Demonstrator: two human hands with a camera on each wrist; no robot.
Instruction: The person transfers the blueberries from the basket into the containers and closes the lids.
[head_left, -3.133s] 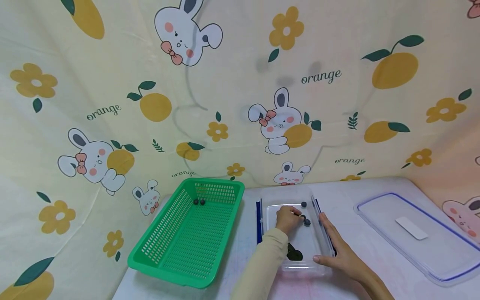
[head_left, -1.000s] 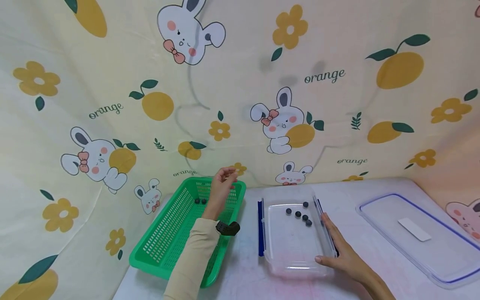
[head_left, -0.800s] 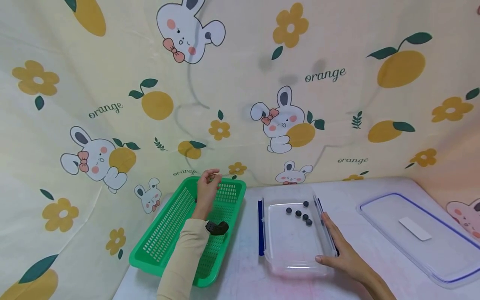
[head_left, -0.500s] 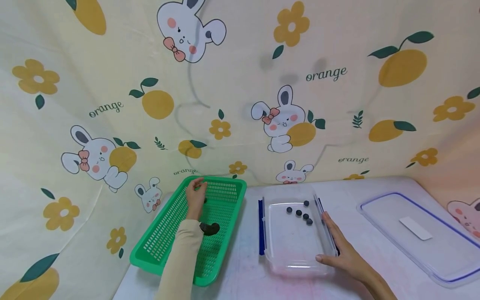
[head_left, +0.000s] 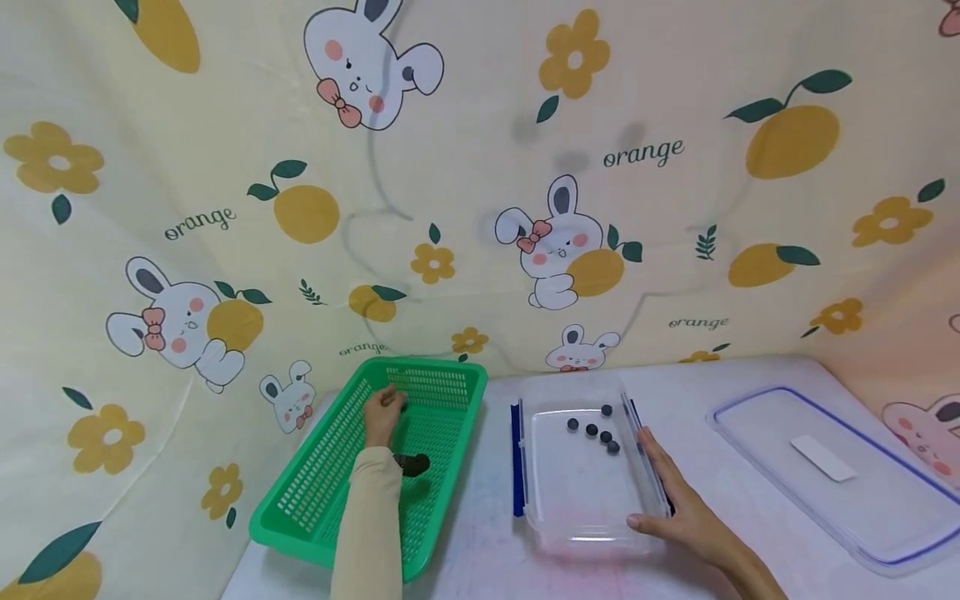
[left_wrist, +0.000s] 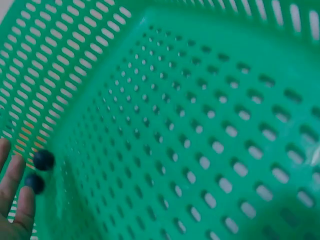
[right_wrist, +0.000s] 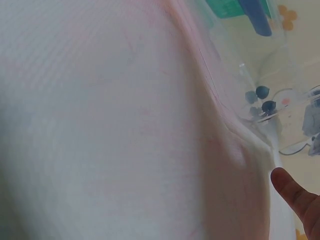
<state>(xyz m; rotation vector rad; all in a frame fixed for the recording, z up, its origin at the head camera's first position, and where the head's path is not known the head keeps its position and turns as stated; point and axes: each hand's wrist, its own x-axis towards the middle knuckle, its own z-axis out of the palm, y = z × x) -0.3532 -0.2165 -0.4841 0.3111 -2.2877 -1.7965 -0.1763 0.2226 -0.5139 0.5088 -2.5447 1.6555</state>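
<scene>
In the head view my left hand [head_left: 382,415] reaches down into the far left corner of the green plastic basket [head_left: 367,563]. One blueberry [head_left: 404,406] shows beside its fingers. The left wrist view has two dark blueberries [left_wrist: 43,160] just past the spread fingertips of my left hand [left_wrist: 15,200]; I see nothing pinched. My right hand [head_left: 686,504] grips the near right side of the clear plastic box [head_left: 577,500], thumb at the front corner, fingers along the side flap. Several blueberries [head_left: 592,430] lie inside toward its far end. The thumb [right_wrist: 295,195] shows in the right wrist view.
A clear lid [head_left: 877,517] with a blue seal and a white label [head_left: 822,457] lies at the right. Blue flaps stand up along the box's sides, such as the left flap [head_left: 517,460]. Behind the white-covered table hangs a printed curtain [head_left: 465,125].
My left hand has left the box, crossed left over the basket's rim and lowered into its far corner. The right hand stays on the box. Five-odd berries aside, several blueberries now show in the box.
</scene>
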